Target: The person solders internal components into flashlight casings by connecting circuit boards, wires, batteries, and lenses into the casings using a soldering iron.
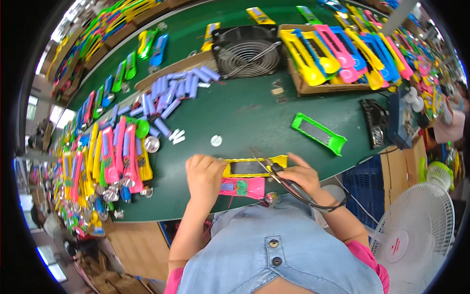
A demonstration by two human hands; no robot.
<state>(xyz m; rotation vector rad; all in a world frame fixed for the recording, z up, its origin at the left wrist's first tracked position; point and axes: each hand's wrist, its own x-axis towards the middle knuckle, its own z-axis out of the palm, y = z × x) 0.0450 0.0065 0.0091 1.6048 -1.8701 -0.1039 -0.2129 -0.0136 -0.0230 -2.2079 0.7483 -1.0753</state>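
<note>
In front of me, a yellow plastic frame [245,167] with a dark grey panel inside lies on the green table. My left hand [203,175] is closed, its fingertips pinching the frame's left end. My right hand [302,177] is closed around what looks like a soldering iron [275,167] with a black handle, its thin tip pointing up and left over the frame. A dark cable [313,203] runs from that hand. Just below the frame lies a pink plastic housing [254,188] with a blue cell and green circuit board. A shiny round part [272,198] sits at the table edge.
At left are blue cylindrical cells [169,93] and a pile of pink and yellow housings [120,152]. A black fan [247,51] and a carton [320,89] of coloured housings stand at the back. A green frame [319,134] lies right; a white fan [416,235] stands beside me.
</note>
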